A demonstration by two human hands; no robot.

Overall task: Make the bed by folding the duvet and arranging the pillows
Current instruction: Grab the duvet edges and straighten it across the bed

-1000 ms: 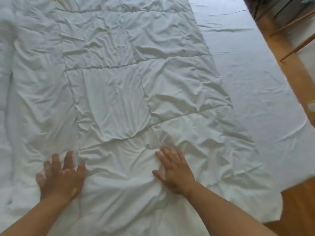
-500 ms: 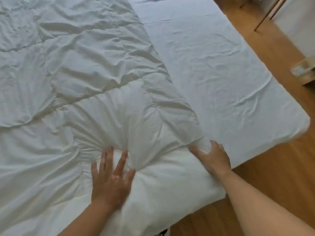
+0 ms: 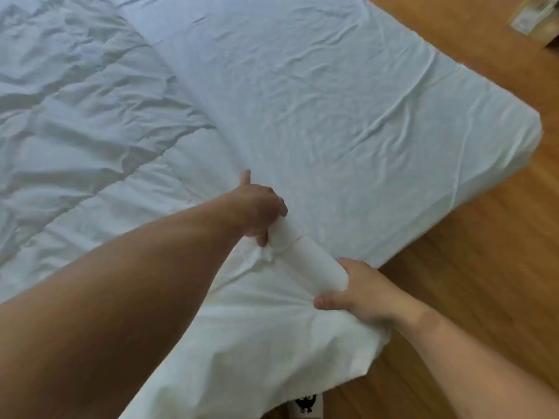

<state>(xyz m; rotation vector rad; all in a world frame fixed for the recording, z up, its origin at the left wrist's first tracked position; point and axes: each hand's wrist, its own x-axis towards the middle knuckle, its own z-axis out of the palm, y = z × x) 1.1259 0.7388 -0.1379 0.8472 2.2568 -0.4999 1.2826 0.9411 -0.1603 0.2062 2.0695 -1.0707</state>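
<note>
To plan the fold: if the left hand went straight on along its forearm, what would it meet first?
Probably only the bare bed sheet; the left hand, gripping the duvet edge, has nothing standing ahead of it.

White duvet (image 3: 75,122) w/ quilted squares, white sheet (image 3: 332,86), brown wood-grain floor (image 3: 484,267)

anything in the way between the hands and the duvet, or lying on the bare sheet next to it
Nothing visible. The left hand and right hand both grip the duvet directly at its near edge, bunched taut between them, and nothing shows lying on the bare sheet to its right.
</note>
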